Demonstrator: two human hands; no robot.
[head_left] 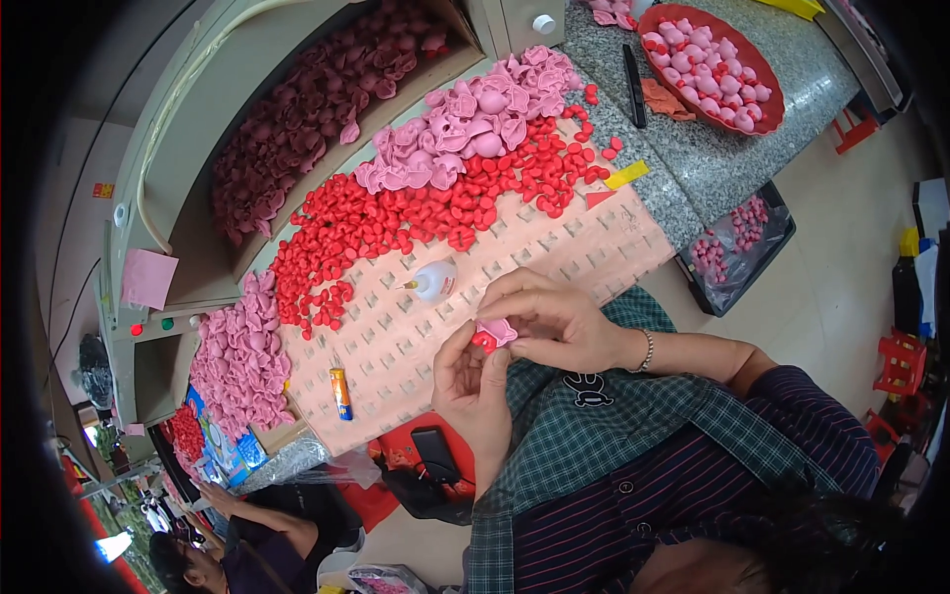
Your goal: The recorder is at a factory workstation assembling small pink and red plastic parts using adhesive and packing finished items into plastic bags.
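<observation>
Speckled grey table (683,163) is carrying patterned pink sheet (396,366). At near edge, left hand (473,381) is pinching small red piece (483,342), right hand (559,327) is pinching pink piece (499,329); both grips closing on them, pieces touching. Squeeze bottle (433,281) is resting just beyond hands, yellow-orange tube (340,394) is lying off left. Farther: loose red pieces (426,213) are covering sheet, pink pile (485,114) is sitting behind. Far right: red bowl (777,104) is holding pink-and-red pieces. Pink pieces also filling grey cabinet (158,129).

A workshop — pink parts (490,103) and red parts (396,213) heaped in bulk, with a co-worker (265,560) nearby.
</observation>
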